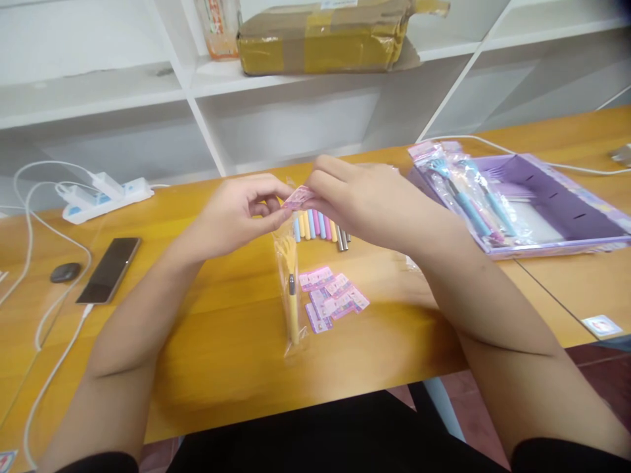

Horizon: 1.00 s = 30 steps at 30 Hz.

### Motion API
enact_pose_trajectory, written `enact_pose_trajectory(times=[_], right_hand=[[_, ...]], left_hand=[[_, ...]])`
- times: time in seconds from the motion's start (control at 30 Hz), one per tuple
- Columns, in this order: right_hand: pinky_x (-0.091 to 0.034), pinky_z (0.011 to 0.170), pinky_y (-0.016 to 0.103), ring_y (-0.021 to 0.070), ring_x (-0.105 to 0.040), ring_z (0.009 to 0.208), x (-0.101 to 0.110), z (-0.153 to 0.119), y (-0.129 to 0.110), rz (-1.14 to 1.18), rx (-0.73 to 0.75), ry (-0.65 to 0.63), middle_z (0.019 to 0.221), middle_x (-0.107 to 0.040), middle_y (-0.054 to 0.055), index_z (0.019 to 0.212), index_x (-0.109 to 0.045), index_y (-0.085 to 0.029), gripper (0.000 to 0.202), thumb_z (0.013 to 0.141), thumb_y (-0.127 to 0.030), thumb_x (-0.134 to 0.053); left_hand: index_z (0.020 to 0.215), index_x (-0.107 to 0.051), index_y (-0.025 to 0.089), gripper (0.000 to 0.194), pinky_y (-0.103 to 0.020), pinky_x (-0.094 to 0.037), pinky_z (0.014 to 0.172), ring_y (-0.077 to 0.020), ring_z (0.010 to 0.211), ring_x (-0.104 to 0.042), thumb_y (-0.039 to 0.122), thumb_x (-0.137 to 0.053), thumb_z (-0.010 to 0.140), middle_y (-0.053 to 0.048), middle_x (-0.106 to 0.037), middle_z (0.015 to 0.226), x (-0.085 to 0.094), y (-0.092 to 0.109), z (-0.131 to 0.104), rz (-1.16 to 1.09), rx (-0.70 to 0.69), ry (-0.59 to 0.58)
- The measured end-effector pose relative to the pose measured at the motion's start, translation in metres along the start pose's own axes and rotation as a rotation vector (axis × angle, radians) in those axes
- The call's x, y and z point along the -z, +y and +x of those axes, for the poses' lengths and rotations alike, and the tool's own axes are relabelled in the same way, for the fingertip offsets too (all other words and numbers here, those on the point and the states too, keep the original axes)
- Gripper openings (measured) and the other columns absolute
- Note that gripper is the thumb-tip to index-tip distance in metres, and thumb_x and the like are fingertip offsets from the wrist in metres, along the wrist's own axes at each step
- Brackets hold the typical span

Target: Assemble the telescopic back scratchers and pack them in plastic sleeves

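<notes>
Two bare hands meet near the middle of the frame over a wooden table (221,348). The left hand (241,215) pinches the left end of a small pink printed card (298,196) between thumb and fingers, its other fingers curled. The right hand (351,197) grips the card's right end with its fingertips, its back turned to the camera. The card is raised and slightly tilted, partly covered by the fingers.

Just below it, in the centre, a clear bag holds a yellow tool (293,305) with a metal collar, handle end toward the bottom of the frame. Whether the bag's upper end touches the hands, I cannot tell. Right beside it lie several overlapping pink and purple cards (336,299). Behind the right hand, partly hidden, is a row of coloured sticks (311,225) in blue, yellow and pink, with silver tubes (342,239) at its right end.

At the right of the frame, bagged blue tools (467,207) lie across the left side of an open purple box (547,187). At the left are a phone (109,270) with a white cable plugged in and a white power strip (108,198). A taped carton (323,39) rests on the shelf at the top.
</notes>
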State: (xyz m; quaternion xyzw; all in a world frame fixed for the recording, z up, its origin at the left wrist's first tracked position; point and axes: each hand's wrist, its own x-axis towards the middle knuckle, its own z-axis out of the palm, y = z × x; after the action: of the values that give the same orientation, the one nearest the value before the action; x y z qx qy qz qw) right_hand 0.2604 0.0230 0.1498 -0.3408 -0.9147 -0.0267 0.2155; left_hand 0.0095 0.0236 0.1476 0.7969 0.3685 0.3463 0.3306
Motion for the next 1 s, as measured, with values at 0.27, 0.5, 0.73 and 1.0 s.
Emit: enact_pose_trajectory(times=[0.27, 0.5, 0.73, 1.0], right_hand=[[-0.049, 0.087, 0.036, 0.0265, -0.065, 0.105, 0.011, 0.006, 0.002, 0.149, -0.176, 0.041, 0.130, -0.067, 0.013, 0.139, -0.059, -0.025, 0.046, 0.112, -0.059, -0.045], [-0.048, 0.081, 0.034, 0.0207, -0.063, 0.089, 0.010, 0.009, 0.010, 0.423, -0.191, -0.024, 0.095, -0.072, 0.006, 0.105, -0.072, -0.023, 0.041, 0.113, -0.054, -0.046], [-0.044, 0.063, 0.029, 0.0144, -0.056, 0.070, -0.001, 0.015, 0.015, 0.780, -0.211, 0.103, 0.071, -0.064, 0.001, 0.081, -0.070, -0.022, 0.037, 0.103, -0.052, -0.069], [-0.042, 0.061, 0.028, 0.0137, -0.056, 0.069, -0.002, 0.016, 0.014, 0.809, -0.254, 0.146, 0.069, -0.064, 0.000, 0.078, -0.072, -0.021, 0.033, 0.101, -0.045, -0.073]], left_hand=[[0.103, -0.078, 0.024, 0.014, -0.029, -0.056, 0.069, -0.0173, 0.082, -0.069, 0.031, -0.076, 0.091, -0.004, -0.076, 0.097, 0.003, -0.005, 0.000, -0.011, 0.046, 0.006], [0.109, -0.076, 0.023, 0.019, -0.031, -0.061, 0.077, -0.0203, 0.093, -0.073, 0.031, -0.076, 0.092, -0.006, -0.076, 0.104, 0.001, -0.009, -0.002, -0.011, -0.002, -0.006], [0.151, -0.057, 0.033, 0.058, -0.030, -0.061, 0.075, -0.0165, 0.094, -0.072, 0.021, -0.071, 0.095, -0.006, -0.073, 0.128, -0.001, -0.007, -0.002, 0.135, -0.279, 0.024], [0.131, -0.070, 0.027, 0.035, -0.029, -0.060, 0.075, -0.0142, 0.084, -0.069, 0.026, -0.071, 0.096, -0.005, -0.076, 0.117, 0.000, -0.005, -0.002, 0.338, -0.305, 0.040]])
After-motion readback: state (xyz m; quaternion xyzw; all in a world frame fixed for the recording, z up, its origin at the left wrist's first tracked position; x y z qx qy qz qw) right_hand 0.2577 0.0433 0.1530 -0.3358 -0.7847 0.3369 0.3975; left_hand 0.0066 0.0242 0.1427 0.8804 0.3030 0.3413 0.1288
